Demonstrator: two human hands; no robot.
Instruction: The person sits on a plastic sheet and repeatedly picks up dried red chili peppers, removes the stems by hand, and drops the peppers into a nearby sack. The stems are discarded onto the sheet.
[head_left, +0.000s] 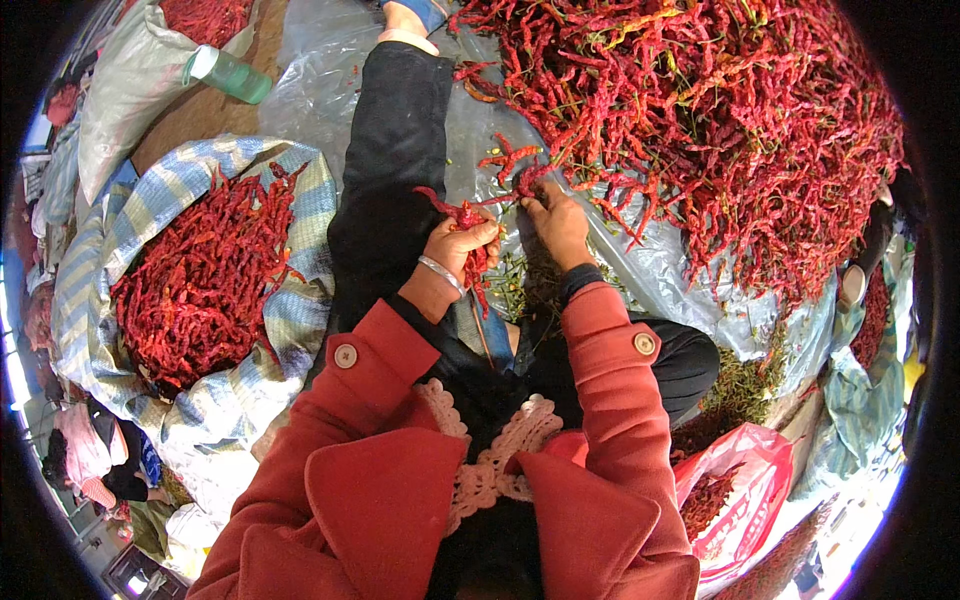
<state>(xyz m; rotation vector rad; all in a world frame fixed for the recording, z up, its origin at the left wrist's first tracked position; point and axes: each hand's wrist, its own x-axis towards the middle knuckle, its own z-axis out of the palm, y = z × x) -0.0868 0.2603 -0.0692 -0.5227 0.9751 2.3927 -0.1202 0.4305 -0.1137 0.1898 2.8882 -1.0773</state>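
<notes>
A bunch of dried red chillies (477, 264) is gripped in my left hand (455, 251), its ends sticking out above and below my fingers. My right hand (557, 223), just to the right, has its fingertips on another red chilli (534, 178) by the edge of the big chilli heap (697, 135). A thin chilli stretches between the two hands. Loose chillies (510, 156) lie on clear plastic sheeting (480, 120) just beyond my hands. Green stem bits (510, 281) are scattered below them, between my legs. The fingertips of my right hand are partly hidden.
On the left stands a blue-and-white striped woven sack (311, 217) filled with chillies (206, 289). A green bottle (232, 77) lies beside a white sack (124, 97). At lower right are a pile of stems (739, 394) and a red-and-white plastic bag (757, 480). Another person (94, 450) is at far left.
</notes>
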